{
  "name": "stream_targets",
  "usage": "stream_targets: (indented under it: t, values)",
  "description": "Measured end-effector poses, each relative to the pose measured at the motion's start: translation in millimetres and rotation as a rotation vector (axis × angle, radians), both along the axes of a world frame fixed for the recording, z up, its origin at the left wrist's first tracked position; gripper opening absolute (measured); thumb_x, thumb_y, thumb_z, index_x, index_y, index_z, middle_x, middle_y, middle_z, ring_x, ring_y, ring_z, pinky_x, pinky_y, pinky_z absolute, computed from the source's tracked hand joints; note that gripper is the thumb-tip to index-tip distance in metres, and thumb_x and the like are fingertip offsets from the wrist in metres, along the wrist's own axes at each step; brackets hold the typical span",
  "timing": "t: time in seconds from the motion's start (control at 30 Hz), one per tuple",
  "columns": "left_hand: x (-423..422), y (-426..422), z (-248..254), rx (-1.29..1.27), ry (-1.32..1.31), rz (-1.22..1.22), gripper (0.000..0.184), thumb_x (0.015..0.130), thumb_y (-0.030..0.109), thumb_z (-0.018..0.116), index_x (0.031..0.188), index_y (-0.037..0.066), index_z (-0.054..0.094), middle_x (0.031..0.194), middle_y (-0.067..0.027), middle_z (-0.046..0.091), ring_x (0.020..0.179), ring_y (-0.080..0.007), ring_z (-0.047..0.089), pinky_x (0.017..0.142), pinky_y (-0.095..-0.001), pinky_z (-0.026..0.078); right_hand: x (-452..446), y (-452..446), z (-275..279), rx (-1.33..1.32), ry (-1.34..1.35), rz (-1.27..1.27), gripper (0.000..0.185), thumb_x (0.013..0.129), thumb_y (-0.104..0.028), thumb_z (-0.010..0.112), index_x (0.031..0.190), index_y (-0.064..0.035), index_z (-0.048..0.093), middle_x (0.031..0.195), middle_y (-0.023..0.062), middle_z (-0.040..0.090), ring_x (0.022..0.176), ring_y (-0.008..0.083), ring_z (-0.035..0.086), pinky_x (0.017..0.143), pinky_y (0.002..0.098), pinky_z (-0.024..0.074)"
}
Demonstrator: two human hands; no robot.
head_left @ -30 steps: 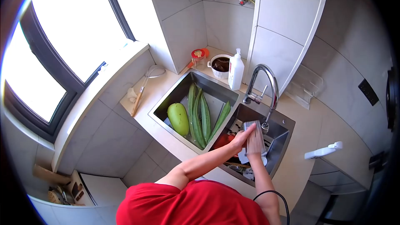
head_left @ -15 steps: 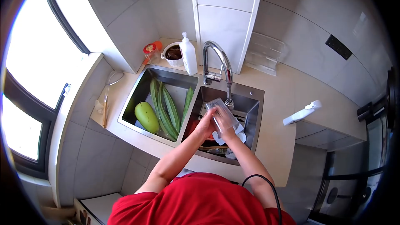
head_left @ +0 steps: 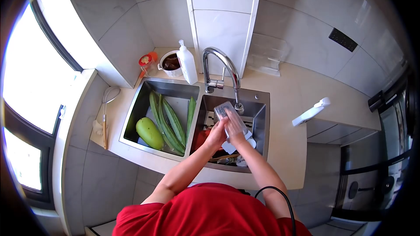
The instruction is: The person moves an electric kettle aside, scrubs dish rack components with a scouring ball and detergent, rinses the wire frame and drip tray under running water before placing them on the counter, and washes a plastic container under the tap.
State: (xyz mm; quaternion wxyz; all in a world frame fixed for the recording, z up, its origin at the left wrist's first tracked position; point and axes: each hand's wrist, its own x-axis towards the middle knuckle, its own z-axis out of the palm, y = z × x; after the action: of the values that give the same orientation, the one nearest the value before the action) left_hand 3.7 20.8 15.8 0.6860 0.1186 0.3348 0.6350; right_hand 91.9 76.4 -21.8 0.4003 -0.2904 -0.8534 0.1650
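Over the right sink basin (head_left: 267, 137), both hands are on a clear plastic box (head_left: 225, 108), tilted just below the tap's spout. My left hand (head_left: 216, 134) grips its left edge with bent fingers. My right hand (head_left: 236, 134) is at the right side, its fingers showing through the clear plastic; whether they lie inside or behind it I cannot tell. Close above is the chrome tap (head_left: 224, 57). Under the hands, white pieces of dishware (head_left: 228, 147), something orange-red (head_left: 201, 140) and other utensils lie in the basin, partly covered by the arms.
The left basin (head_left: 127, 124) holds a green gourd (head_left: 149, 133) and several long ridged gourds (head_left: 174, 120). Behind stand a white pump bottle (head_left: 187, 65), a white pot (head_left: 171, 64) and a red-lidded jar (head_left: 147, 64). A whisk (head_left: 105, 122) lies left; a white spray bottle (head_left: 311, 112) is right.
The view has shifted slightly, so the counter and sinks appear a little further left and lower. The box stays in both hands, with the fingers moved slightly on it.
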Motion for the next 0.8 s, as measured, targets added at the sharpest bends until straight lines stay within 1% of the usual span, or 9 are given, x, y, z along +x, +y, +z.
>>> stream_targets:
  t: [0.1,0.23,0.33,0.37,0.43,0.5,0.57,0.6,0.8]
  values:
    - [-9,4,18,-0.107,0.124,0.019,0.053,0.083,0.039,0.063,0.119,0.003,0.047,0.108,-0.0075,0.059,0.099,-0.0207,0.058,0.087,-0.0373,0.046,-9,-4,20,-0.033,-0.182,-0.037,0.06,0.074,-0.008,0.065,0.13,-0.0152,0.045,0.136,0.0189,0.037,0.124,0.038,0.037,0.104,0.0421,0.033]
    - [-21,1,-1,-0.133,0.061,0.048,0.054,0.08,0.035,0.069,0.115,0.001,0.046,0.106,-0.0101,0.058,0.098,-0.0205,0.058,0.085,-0.0368,0.047,-26,-13,24,-0.578,-0.088,-0.105,0.058,0.074,-0.008,0.069,0.128,-0.013,0.048,0.129,0.0146,0.046,0.121,0.0313,0.044,0.104,0.0371,0.033]
    - [-34,-3,-7,-0.065,0.01,0.073,0.048,0.083,0.031,0.067,0.115,0.001,0.047,0.106,-0.01,0.059,0.097,-0.02,0.059,0.086,-0.0356,0.047,-24,-30,32,-1.122,0.641,0.166,0.032,0.088,-0.014,0.06,0.118,-0.0033,0.055,0.117,0.008,0.055,0.107,0.02,0.053,0.095,0.0328,0.0414]
    - [-36,-4,-8,-0.022,-0.025,0.036,0.046,0.084,0.03,0.066,0.115,0.001,0.047,0.107,-0.0093,0.059,0.097,-0.0198,0.059,0.087,-0.0352,0.047,-24,-28,30,-1.122,0.635,0.169,0.032,0.088,-0.014,0.06,0.118,-0.0033,0.055,0.117,0.008,0.055,0.107,0.02,0.053,0.095,0.0328,0.0414]
    - [-23,-5,-6,0.046,0.031,0.014,0.045,0.085,0.032,0.064,0.116,0.004,0.047,0.107,-0.0074,0.059,0.097,-0.0198,0.059,0.086,-0.0355,0.048,-28,-22,25,-1.479,1.331,0.274,0.036,0.089,-0.014,0.059,0.122,-0.0027,0.052,0.118,0.0084,0.056,0.108,0.0203,0.054,0.094,0.0303,0.0416]
    - [-27,-6,3,-0.006,0.039,-0.001,0.045,0.086,0.035,0.062,0.117,0.005,0.047,0.108,-0.0062,0.059,0.098,-0.0193,0.058,0.086,-0.0357,0.048,-35,-17,23,-1.455,1.32,0.254,0.037,0.088,-0.016,0.061,0.122,-0.0036,0.053,0.116,0.0092,0.058,0.107,0.021,0.055,0.095,0.0313,0.0416]
    - [-29,-12,30,0.068,0.008,0.009,0.046,0.087,0.037,0.06,0.117,0.005,0.049,0.109,-0.0068,0.059,0.099,-0.0189,0.058,0.086,-0.0367,0.048,-37,-12,28,-0.762,0.563,0.13,0.036,0.089,-0.015,0.057,0.124,-0.0059,0.052,0.11,0.0072,0.06,0.101,0.0219,0.057,0.086,0.0326,0.0464]
    - [-33,-10,26,0.055,0.008,0.025,0.047,0.087,0.038,0.06,0.117,0.004,0.048,0.108,-0.0065,0.058,0.099,-0.0191,0.058,0.087,-0.0374,0.047,-28,-3,20,-0.322,0.229,0.099,0.039,0.088,-0.016,0.057,0.126,-0.0058,0.05,0.117,0.0144,0.056,0.107,0.0293,0.055,0.09,0.0368,0.0446]
    - [-30,-8,23,-0.038,0.053,0.116,0.05,0.083,0.038,0.065,0.113,0.002,0.048,0.104,-0.0069,0.058,0.097,-0.0184,0.058,0.085,-0.0351,0.048,-25,-11,43,0.199,-0.325,-0.011,0.042,0.088,-0.016,0.049,0.129,-0.0068,0.045,0.133,0.0175,0.043,0.122,0.0353,0.041,0.104,0.0414,0.0337]
